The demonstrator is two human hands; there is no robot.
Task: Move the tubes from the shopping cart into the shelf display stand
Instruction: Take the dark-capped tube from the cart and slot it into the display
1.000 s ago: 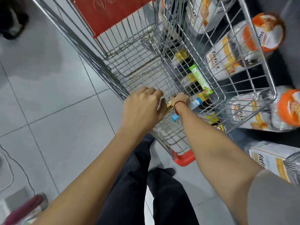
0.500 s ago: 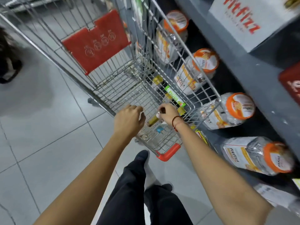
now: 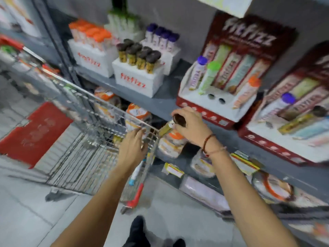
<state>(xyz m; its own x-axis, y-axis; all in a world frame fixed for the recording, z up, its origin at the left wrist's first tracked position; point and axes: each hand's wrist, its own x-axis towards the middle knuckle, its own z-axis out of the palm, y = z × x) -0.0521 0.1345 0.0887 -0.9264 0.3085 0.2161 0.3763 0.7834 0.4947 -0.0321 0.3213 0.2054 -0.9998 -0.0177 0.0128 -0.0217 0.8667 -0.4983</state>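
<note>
My right hand (image 3: 191, 127) grips a gold tube with a dark brown cap (image 3: 166, 128) by its cap end, above the near corner of the wire shopping cart (image 3: 85, 150), just below the shelf edge. My left hand (image 3: 132, 148) hovers over the cart rim with fingers spread and holds nothing. A white tube with a blue cap (image 3: 136, 172) lies in the cart by my left wrist. The red and white display stand (image 3: 220, 104) sits on the shelf ahead, with purple, green and orange capped tubes upright in it and two empty holes (image 3: 216, 98).
White boxes hold rows of brown capped tubes (image 3: 138, 58) and orange capped tubes (image 3: 89, 35) at the back left of the grey shelf (image 3: 160, 100). A second display stand (image 3: 292, 125) is at the right. Orange-lidded jars (image 3: 170, 141) fill the lower shelf. My feet are on the tiled floor.
The view swung up from the cart to the shelf. My right hand lifted the gold tube out of the cart toward the display stand. My left hand let go of the cart rim and opened.
</note>
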